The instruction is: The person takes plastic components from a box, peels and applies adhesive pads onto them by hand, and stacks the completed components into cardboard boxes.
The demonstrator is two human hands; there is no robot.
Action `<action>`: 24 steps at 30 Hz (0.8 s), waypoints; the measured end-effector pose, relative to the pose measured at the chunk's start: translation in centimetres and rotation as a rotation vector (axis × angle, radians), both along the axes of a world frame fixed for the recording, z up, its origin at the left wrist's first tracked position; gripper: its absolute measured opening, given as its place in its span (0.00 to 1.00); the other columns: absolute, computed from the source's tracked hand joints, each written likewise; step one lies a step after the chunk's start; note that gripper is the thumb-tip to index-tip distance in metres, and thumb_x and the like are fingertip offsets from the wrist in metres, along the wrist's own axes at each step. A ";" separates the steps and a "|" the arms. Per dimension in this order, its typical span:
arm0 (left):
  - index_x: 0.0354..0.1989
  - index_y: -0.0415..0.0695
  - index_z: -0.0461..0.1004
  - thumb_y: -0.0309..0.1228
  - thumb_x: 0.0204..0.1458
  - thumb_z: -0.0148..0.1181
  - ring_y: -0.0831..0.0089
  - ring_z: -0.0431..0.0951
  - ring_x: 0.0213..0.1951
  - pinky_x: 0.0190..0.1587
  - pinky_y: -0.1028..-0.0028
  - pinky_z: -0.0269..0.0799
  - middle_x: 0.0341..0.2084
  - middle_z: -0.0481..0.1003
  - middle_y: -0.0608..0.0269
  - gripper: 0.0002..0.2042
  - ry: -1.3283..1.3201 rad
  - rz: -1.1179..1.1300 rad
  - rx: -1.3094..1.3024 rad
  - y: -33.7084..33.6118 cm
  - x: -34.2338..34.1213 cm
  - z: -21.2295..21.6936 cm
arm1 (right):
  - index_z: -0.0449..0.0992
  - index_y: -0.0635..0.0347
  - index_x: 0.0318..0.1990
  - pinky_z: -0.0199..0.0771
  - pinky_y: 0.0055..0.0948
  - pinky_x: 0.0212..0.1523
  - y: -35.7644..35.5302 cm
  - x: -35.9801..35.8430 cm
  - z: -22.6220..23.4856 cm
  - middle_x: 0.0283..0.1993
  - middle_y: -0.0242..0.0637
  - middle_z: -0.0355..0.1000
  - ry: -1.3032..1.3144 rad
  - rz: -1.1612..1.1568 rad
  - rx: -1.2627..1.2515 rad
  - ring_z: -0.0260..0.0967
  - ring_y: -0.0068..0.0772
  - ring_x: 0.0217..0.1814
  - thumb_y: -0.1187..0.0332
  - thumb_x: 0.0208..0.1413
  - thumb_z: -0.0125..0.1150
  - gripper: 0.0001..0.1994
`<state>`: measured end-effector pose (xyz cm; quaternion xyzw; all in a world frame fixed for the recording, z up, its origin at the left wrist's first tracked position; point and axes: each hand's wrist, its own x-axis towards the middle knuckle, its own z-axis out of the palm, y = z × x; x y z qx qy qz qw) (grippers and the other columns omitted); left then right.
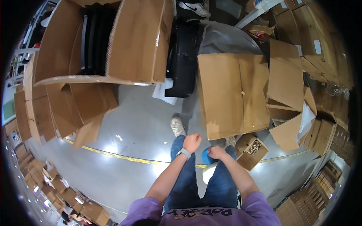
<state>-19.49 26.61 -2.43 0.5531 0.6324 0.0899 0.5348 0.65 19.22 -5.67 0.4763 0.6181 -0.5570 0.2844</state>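
Note:
My left hand [192,142], with a grey watch band on its wrist, is curled closed over my left knee; I see nothing in it. My right hand [217,152] is by my right knee, its fingers closed at the edge of a round blue thing [207,157] whose kind I cannot make out. Below that, between my legs, is a pale rounded object [208,173], partly hidden by my thigh. Right of my right foot stands a small open carton [245,152] holding many small metallic pieces [255,147].
Ahead stands a big closed carton [222,94]. Left of it lies a long black case-like piece [184,60]. A large open carton [137,41] with black panels [98,41] is at left. Yellow-black tape [124,157] crosses the floor. More cartons [286,71] are stacked right.

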 end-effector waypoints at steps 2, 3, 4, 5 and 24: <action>0.27 0.44 0.76 0.39 0.51 0.51 0.49 0.76 0.28 0.30 0.55 0.71 0.21 0.75 0.50 0.12 0.011 -0.047 -0.011 1.4 -1.4 0.2 | 0.78 0.55 0.39 0.73 0.40 0.42 -0.9 -2.0 -2.6 0.35 0.48 0.76 0.029 -0.552 0.063 0.75 0.47 0.41 0.64 0.49 0.53 0.12; 0.26 0.43 0.75 0.38 0.51 0.51 0.49 0.76 0.28 0.31 0.55 0.71 0.21 0.75 0.50 0.12 0.061 -0.031 -0.003 1.6 -3.1 -0.4 | 0.78 0.58 0.36 0.73 0.39 0.40 -0.4 -4.1 -2.7 0.32 0.50 0.75 0.042 -0.612 0.249 0.74 0.50 0.38 0.66 0.49 0.52 0.11; 0.26 0.43 0.75 0.38 0.52 0.51 0.49 0.76 0.28 0.31 0.55 0.71 0.21 0.75 0.50 0.13 0.112 -0.017 0.005 1.9 -4.4 -1.1 | 0.78 0.58 0.36 0.73 0.41 0.42 0.8 -5.3 -3.2 0.35 0.49 0.75 0.048 -0.633 0.259 0.73 0.51 0.40 0.65 0.49 0.52 0.11; 0.26 0.43 0.75 0.38 0.52 0.51 0.49 0.76 0.28 0.32 0.55 0.71 0.22 0.76 0.50 0.13 0.151 0.004 0.019 2.3 -6.2 -1.9 | 0.77 0.58 0.36 0.72 0.43 0.44 2.8 -7.4 -2.9 0.37 0.48 0.75 0.058 -0.663 0.257 0.72 0.51 0.42 0.65 0.49 0.53 0.11; 0.31 0.42 0.74 0.33 0.57 0.46 0.51 0.76 0.33 0.35 0.62 0.68 0.28 0.76 0.49 0.11 0.235 0.064 0.057 31.1 -5.4 -8.4 | 0.51 0.65 0.65 0.52 0.40 0.66 30.6 -12.8 -20.9 0.65 0.55 0.55 -0.090 -1.362 0.174 0.54 0.50 0.67 0.59 0.49 0.63 0.39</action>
